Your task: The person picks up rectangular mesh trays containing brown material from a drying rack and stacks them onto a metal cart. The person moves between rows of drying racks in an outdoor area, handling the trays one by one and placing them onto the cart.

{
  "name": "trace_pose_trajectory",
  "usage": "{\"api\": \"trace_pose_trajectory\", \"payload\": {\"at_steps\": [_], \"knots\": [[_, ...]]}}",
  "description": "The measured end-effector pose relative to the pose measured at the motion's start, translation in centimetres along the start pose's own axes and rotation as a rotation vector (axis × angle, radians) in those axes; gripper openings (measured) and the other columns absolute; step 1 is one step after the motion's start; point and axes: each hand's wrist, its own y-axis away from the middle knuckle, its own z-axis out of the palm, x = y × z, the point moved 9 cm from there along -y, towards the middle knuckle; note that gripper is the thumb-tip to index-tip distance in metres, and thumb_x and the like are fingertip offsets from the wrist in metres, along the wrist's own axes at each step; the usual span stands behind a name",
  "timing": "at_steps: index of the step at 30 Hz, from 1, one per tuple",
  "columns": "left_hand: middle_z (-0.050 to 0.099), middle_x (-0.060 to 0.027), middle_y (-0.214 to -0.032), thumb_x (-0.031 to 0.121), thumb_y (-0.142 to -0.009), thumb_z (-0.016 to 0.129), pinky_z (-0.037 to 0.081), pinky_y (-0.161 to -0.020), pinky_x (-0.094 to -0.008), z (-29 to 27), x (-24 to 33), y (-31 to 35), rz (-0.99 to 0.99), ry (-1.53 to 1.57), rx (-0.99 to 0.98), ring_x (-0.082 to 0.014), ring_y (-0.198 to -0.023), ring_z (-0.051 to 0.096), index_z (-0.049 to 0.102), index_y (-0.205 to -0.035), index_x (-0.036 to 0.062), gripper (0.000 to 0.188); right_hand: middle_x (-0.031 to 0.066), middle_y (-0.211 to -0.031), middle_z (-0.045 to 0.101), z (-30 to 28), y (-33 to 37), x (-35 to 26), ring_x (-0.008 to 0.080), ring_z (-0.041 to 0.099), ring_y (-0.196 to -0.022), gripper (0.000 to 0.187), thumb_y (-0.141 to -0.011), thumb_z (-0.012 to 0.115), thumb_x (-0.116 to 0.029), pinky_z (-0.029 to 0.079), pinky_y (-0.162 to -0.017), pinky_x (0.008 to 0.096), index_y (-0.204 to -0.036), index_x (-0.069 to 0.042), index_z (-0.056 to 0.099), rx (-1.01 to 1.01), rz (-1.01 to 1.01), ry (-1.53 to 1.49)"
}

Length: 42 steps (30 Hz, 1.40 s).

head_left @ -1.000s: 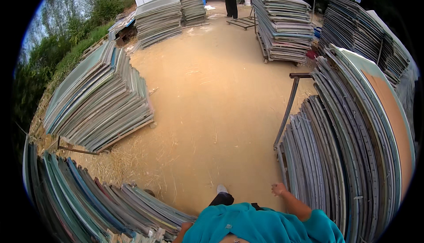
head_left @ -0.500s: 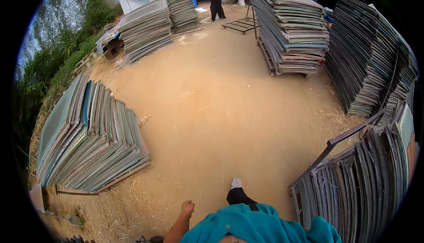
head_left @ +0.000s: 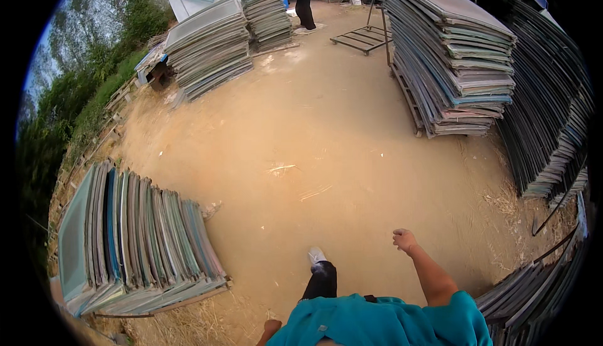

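My right hand (head_left: 404,240) swings out ahead of my body over the sandy ground, its fingers curled in loosely with nothing in them. Low at the bottom edge, beside my teal shirt (head_left: 352,322), my left hand (head_left: 271,326) shows only in part. It looks closed and holds nothing I can see. Neither hand touches anything. Nearest on the left leans a row of thin framed panels (head_left: 151,233), standing on edge on a low base. At the lower right, more dark-edged panels (head_left: 540,292) stand close to my right arm.
A tall stack of framed panels (head_left: 446,57) rests on a wheeled base. Behind it lies a metal cart frame (head_left: 361,39). Two more stacks (head_left: 210,50) stand far left, where a person (head_left: 304,0) handles a panel. Dark panels (head_left: 546,101) lean along the right.
I have walked forward; the stacks sit closer and lower. My right hand has swung into view, and my left has dropped back. The far person has moved left, toward the stack.
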Motion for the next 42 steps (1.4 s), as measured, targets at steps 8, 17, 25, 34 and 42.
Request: {"api": "trace_pose_trajectory", "payload": {"at_steps": [8, 17, 25, 34, 42], "knots": [[0.056, -0.0086, -0.064, 0.005, -0.067, 0.053, 0.043, -0.052, -0.0322, -17.2, 22.3, -12.8, 0.418, -0.568, -0.017, -0.0177, -0.063, 0.056, 0.059, -0.069, 0.004, 0.007, 0.0068, -0.09, 0.06, 8.3, -5.2, 5.1, 0.0235, 0.058, -0.078, 0.023, -0.067, 0.061, -0.021, 0.048, -0.064, 0.0331, -0.086, -0.008, 0.062, -0.79, -0.002, 1.031], [0.045, -0.0034, -0.061, 0.006, -0.069, 0.049, 0.041, -0.046, -0.0275, -30.7, 45.1, -26.7, 0.096, 0.681, -0.002, -0.0145, -0.055, 0.045, 0.052, -0.069, 0.0058, 0.003, 0.0111, -0.082, 0.06, 7.5, -14.7, -8.2, 0.0202, 0.06, -0.072, 0.016, -0.078, 0.049, -0.017, 0.05, -0.054, 0.0331, -0.086, -0.005, 0.056, -0.509, 0.591, 0.58], [0.05, -0.0056, -0.064, 0.005, -0.067, 0.05, 0.044, -0.045, -0.0304, -44.5, 60.3, -32.9, 0.121, 0.455, 0.147, -0.0155, -0.053, 0.048, 0.056, -0.076, 0.0001, 0.013, 0.0066, -0.079, 0.062, 13.0, -44.2, -17.9, 0.0233, 0.058, -0.076, 0.02, -0.062, 0.064, -0.025, 0.047, -0.064, 0.0359, -0.069, -0.007, 0.064, -0.678, -0.138, 1.106], [0.057, -0.0095, -0.07, 0.013, -0.066, 0.055, 0.046, -0.053, -0.0336, -49.1, 70.4, -45.2, 0.657, -0.654, 0.047, -0.0207, -0.061, 0.056, 0.062, -0.075, 0.0093, 0.011, 0.0117, -0.073, 0.061, 7.2, -68.3, -43.8, 0.0195, 0.058, -0.053, 0.026, -0.072, 0.044, -0.009, 0.047, -0.047, 0.0311, -0.091, -0.001, 0.059, -0.046, 0.172, 0.067], [0.06, -0.0032, -0.08, 0.031, -0.068, 0.058, 0.046, -0.065, -0.0354, -60.2, 80.3, -59.8, 0.383, -0.981, -0.048, -0.0212, -0.08, 0.056, 0.064, -0.075, 0.0152, 0.019, 0.0061, -0.083, 0.061, 11.0, -74.0, -44.2, 0.0215, 0.061, -0.072, 0.02, -0.07, 0.054, -0.013, 0.049, -0.063, 0.0328, -0.087, -0.004, 0.061, -0.567, 0.181, 1.008]]}}
